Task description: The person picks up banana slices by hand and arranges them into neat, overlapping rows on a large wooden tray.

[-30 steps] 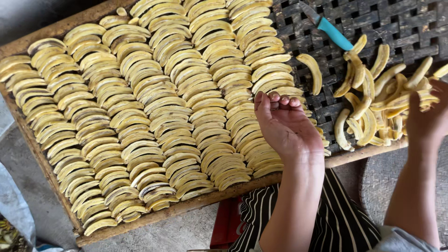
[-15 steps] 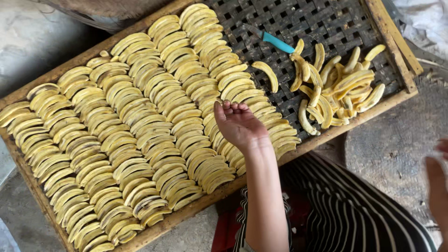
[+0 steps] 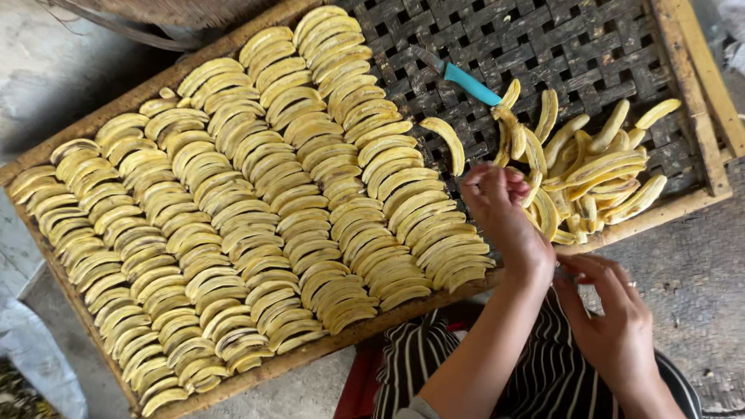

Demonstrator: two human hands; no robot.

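Woven drying tray [image 3: 605,46] held banana slices [image 3: 256,209]; my left hand [image 3: 504,206] pinched one [image 3: 534,186], my right hand [image 3: 613,318] released; a loose pinch risked dropping it.

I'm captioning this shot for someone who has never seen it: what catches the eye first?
Neat overlapping rows of yellow banana slices fill the left and middle of the woven tray. A loose pile of slices sits at its right, a teal-handled knife above it. The left hand reaches toward that pile.

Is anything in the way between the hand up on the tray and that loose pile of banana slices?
Nothing visible is. The left hand already reaches the near edge of the loose banana pile on the woven tray.
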